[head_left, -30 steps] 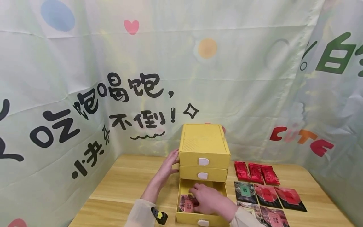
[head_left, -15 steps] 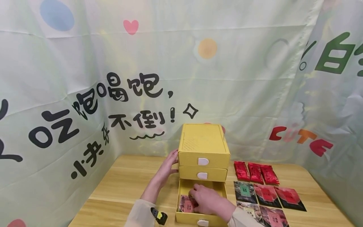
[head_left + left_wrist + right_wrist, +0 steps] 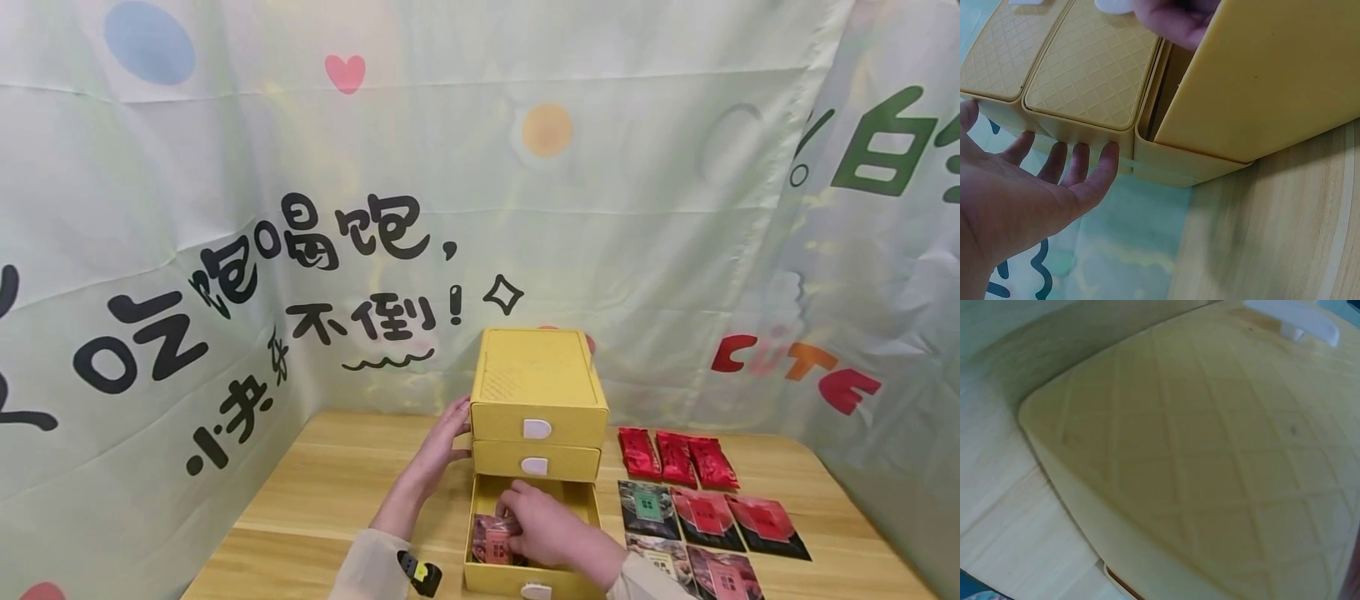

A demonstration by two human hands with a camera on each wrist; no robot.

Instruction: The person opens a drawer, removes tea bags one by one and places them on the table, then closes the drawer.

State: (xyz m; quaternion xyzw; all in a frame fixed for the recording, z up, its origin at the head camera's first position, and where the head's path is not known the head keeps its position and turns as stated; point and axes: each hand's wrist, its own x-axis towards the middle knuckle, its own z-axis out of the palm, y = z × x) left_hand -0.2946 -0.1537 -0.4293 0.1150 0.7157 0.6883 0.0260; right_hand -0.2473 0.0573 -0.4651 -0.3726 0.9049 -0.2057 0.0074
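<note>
A yellow drawer unit [image 3: 540,367] stands on the table with its bottom drawer [image 3: 498,577] pulled out. My left hand [image 3: 438,446] rests its fingertips against the unit's left side; in the left wrist view, the left hand [image 3: 1041,187] has its fingers spread along the upper drawers. Down inside the open drawer, my right hand [image 3: 543,525] pinches the right edge of a dark red flat sachet [image 3: 492,540] lying at the drawer's left front. The fingertips are partly hidden. The right wrist view shows the yellow drawer front [image 3: 1197,444] rather than the hand.
Right of the unit, several red packets [image 3: 677,457] lie in a back row. In front of them are several flat sachets [image 3: 705,515], dark with red, green or pale labels. A printed curtain [image 3: 645,275] hangs behind the wooden table [image 3: 315,483].
My right hand has shifted slightly left within the drawer, and the sachet under its fingers has moved a little. The left hand stays against the unit.
</note>
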